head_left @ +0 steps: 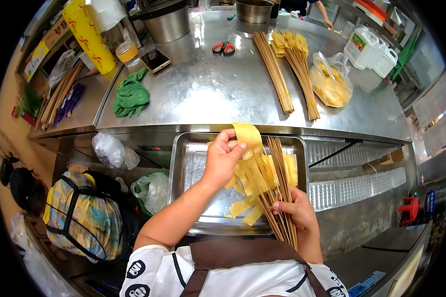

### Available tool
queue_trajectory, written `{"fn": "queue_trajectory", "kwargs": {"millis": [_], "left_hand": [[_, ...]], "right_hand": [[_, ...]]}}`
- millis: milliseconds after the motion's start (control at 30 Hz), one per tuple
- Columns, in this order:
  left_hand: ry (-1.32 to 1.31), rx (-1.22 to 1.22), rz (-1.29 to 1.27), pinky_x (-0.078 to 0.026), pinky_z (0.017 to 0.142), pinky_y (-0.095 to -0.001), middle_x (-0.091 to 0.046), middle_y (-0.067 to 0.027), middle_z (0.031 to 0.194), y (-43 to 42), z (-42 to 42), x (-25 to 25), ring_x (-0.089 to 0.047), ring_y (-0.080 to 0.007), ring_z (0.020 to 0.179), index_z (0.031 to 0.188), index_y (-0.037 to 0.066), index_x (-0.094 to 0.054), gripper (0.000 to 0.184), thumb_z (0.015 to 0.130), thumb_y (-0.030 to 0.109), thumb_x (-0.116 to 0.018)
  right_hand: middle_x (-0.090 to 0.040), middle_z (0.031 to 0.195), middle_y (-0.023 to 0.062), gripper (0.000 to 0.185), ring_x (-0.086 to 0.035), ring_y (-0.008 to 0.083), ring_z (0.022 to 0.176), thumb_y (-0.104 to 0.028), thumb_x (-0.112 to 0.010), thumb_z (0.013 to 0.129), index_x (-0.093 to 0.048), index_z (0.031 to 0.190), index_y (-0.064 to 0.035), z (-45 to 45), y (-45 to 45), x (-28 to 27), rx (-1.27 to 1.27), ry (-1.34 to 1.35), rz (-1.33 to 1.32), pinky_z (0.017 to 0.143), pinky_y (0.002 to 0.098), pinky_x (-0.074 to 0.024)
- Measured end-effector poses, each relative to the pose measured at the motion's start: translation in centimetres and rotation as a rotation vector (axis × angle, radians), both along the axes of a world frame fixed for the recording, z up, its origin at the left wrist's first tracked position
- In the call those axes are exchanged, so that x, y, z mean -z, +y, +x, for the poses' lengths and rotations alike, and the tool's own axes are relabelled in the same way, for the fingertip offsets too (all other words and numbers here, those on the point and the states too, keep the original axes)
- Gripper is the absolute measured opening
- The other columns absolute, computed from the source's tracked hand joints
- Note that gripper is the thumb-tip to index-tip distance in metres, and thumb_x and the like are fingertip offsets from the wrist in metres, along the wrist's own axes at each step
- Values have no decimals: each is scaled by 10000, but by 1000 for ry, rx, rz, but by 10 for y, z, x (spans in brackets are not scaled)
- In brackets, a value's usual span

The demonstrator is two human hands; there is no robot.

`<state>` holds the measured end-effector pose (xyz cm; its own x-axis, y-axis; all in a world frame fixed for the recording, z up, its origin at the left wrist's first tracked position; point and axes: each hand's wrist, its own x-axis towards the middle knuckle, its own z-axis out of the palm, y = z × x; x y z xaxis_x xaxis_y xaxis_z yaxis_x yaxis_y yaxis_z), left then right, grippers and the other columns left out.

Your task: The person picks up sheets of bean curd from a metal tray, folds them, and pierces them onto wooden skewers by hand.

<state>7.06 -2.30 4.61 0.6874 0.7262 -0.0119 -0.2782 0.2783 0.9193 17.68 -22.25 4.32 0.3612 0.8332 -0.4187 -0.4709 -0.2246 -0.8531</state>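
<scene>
Yellow strip (248,136) up in the left hand (223,161), pinched between thumb and fingers! Right hand (297,211), apart from it, gripping a bunch of sticks (284,178). Beneath both hands, more yellow pieces (241,206) in the steel tray (187,158). Beyond them on the table (203,94): scissors (224,48), green cloth (132,95) farther left, and, to the right, a bag (332,84).

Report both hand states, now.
Left hand: closed, pinching a yellow sheet.
Right hand: closed, holding a bundle of thin sticks.
</scene>
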Motion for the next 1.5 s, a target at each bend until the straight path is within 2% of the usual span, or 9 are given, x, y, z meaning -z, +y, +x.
{"fn": "queue_trajectory", "kwargs": {"millis": [300,500,600,767,1000,1200,1300,1467,1500], "left_hand": [[-15,39,96,-470,816,-249,-609,-126,1040,-24,-2,9,-591,-134,944,1184,-17,-392,316,880,-38,-474],[-66,-124,3,-489,801,-264,-578,-144,1071,-24,5,0,-598,-151,935,1323,12,-231,548,852,-59,-504],[-43,-94,-24,-490,725,-239,-608,-111,1020,-19,4,6,-599,-116,873,1301,14,-338,496,849,-30,-536],[120,-38,-206,-433,612,-191,-650,-35,882,-18,3,13,-561,-57,728,1049,18,-608,206,849,66,-599],[148,-6,-235,-525,717,-264,-646,-97,942,-21,-1,15,-628,-140,821,1059,-24,-578,211,853,20,-577],[195,38,-156,-509,689,-254,-644,-90,938,-25,-5,17,-619,-128,832,1113,-20,-555,269,852,36,-584],[176,8,-113,-426,591,-196,-635,-35,860,-25,-4,12,-552,-54,702,1194,-18,-501,374,844,65,-603],[53,-129,-346,-505,647,-243,-644,-74,897,-16,6,7,-613,-113,759,1247,-19,-431,437,844,50,-589],[27,-67,-361,-528,671,-262,-648,-83,905,-14,7,11,-629,-128,790,1153,-10,-503,324,844,40,-586]], "right_hand": [[-580,727,61,171,-563,128,631,63,-630,723,-529,855,21,-1,0,-2,5,8,13,610,246,-467],[-576,726,56,170,-562,126,629,61,-629,725,-527,854,20,-2,1,-2,5,-7,10,609,249,-467],[-576,727,54,170,-562,125,627,62,-629,725,-528,854,18,-2,1,-2,2,-15,2,609,250,-468],[-590,732,83,200,-588,142,634,54,-632,718,-533,890,27,-2,0,2,15,-15,8,603,244,-480],[-586,733,72,236,-591,141,625,41,-643,710,-532,918,27,-2,2,1,0,-3,0,612,252,-489],[-586,733,69,241,-594,141,630,39,-646,708,-532,920,22,-2,1,2,16,14,10,625,256,-495],[-585,733,68,239,-595,142,634,38,-646,710,-531,919,21,-2,2,2,7,6,5,628,256,-495],[-585,735,69,234,-595,145,636,41,-640,716,-530,922,22,-2,2,3,-1,1,-10,625,254,-491],[-585,736,69,235,-594,145,635,42,-640,717,-530,923,22,-1,2,4,-5,-5,-13,622,254,-490]]}}
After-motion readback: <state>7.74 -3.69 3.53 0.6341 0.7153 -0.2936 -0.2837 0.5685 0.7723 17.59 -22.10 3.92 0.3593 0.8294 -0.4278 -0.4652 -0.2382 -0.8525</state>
